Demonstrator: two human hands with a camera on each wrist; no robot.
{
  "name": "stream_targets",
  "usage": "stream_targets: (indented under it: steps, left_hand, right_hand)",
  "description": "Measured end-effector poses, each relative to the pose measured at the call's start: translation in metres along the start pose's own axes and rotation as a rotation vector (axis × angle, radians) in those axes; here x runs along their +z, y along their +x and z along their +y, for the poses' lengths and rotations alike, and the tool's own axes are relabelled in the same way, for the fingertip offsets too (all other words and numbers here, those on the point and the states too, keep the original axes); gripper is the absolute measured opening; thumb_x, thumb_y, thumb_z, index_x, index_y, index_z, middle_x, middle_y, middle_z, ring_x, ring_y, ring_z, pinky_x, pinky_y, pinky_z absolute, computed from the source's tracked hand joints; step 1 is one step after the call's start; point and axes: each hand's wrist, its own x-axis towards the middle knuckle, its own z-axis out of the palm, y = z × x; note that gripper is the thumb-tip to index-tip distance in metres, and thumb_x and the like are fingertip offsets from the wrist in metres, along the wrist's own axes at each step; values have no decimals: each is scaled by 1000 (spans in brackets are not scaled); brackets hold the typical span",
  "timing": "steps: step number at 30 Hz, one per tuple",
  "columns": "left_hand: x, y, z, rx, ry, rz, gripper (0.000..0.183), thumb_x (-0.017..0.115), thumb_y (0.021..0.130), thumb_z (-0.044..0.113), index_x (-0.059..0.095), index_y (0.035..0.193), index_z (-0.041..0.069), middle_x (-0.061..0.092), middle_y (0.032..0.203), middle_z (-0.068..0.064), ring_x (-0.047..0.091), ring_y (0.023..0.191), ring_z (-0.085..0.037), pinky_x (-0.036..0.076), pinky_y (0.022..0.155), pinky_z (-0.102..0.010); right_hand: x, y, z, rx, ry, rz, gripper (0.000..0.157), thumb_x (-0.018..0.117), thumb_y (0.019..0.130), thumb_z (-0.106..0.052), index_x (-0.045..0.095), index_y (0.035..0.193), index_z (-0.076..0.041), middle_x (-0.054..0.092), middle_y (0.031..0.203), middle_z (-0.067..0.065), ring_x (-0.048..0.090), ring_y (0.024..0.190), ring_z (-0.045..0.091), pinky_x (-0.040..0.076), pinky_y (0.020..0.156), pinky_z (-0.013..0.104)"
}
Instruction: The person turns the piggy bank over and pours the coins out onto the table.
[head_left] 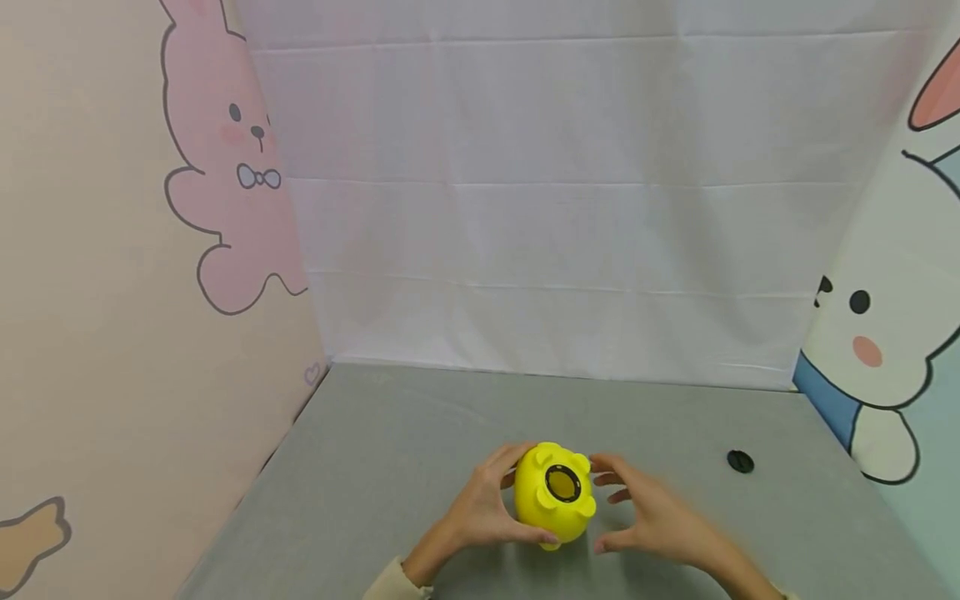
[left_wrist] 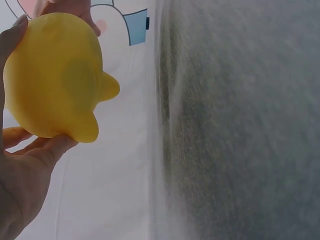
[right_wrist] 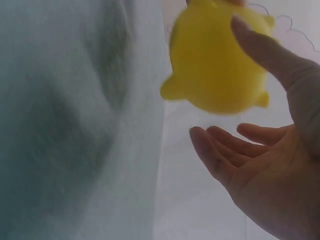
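Note:
A round yellow piggy bank (head_left: 528, 492) with stubby feet is held over the grey table, its underside turned toward the head camera. In that underside is a round opening (head_left: 562, 483) with a black rim. My left hand (head_left: 480, 504) grips the bank from the left, thumb at the near side and fingers at the far side; the left wrist view shows the fingers against the yellow body (left_wrist: 50, 75). Beside the bank's right side is my right hand (head_left: 652, 517), its fingers spread and relaxed. In the right wrist view a gap shows between its fingers (right_wrist: 215, 155) and the bank.
A small black round cap (head_left: 740, 461) lies on the grey table (head_left: 420, 425) to the right, beyond my right hand. White cloth (head_left: 555, 208) hangs along the table's back edge. Walls with cartoon animals stand at the left and right.

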Motion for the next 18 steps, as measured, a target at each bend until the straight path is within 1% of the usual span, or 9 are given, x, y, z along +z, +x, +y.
stream_targets:
  steps: [3,4,8,10,13,16,18]
  left_hand:
    - [-1,0,0,-2,-26,0,102,99,72,39,43,157,31,56,146,7,59,133,-13,55,108,-26]
    - [-2,0,1,8,-26,1,102,98,73,38,43,157,30,56,146,5,60,133,-13,55,108,-25]
    - [-2,-1,2,38,-52,1,101,99,73,32,44,157,27,57,146,1,61,132,-13,57,106,-26]
    - [-2,-2,3,48,-85,-12,101,99,73,28,44,158,25,56,147,-1,61,132,-15,57,106,-27]
    - [-1,-3,5,35,-149,-34,100,98,74,22,44,158,24,55,149,-1,61,134,-16,56,107,-27]
    - [0,-4,7,31,-183,-46,99,97,75,18,44,158,19,54,151,-2,60,135,-17,56,107,-27]
    - [0,-5,8,32,-193,-50,99,97,76,17,43,159,17,54,151,-4,60,135,-17,57,107,-27]
  right_hand:
    - [14,1,-1,-24,28,16,106,93,77,-44,36,157,-3,52,155,21,59,131,45,62,98,40]
    - [18,2,-2,-29,33,28,108,93,77,-44,34,158,-2,50,156,21,58,132,45,62,99,41]
    - [29,2,-3,-25,29,97,111,93,77,-43,31,159,0,47,158,23,58,131,45,61,100,42]
    - [32,2,-5,-21,22,113,113,94,76,-43,31,159,0,47,158,23,59,130,43,61,101,40]
    - [34,1,-6,-19,14,118,113,94,75,-45,31,159,-2,49,156,21,61,128,38,61,101,36]
    - [34,0,-8,-25,9,115,112,94,75,-45,32,159,-4,52,155,17,63,127,33,60,101,34]
    - [33,0,-9,-35,18,111,113,94,75,-44,31,160,-4,53,154,16,63,127,33,60,102,34]
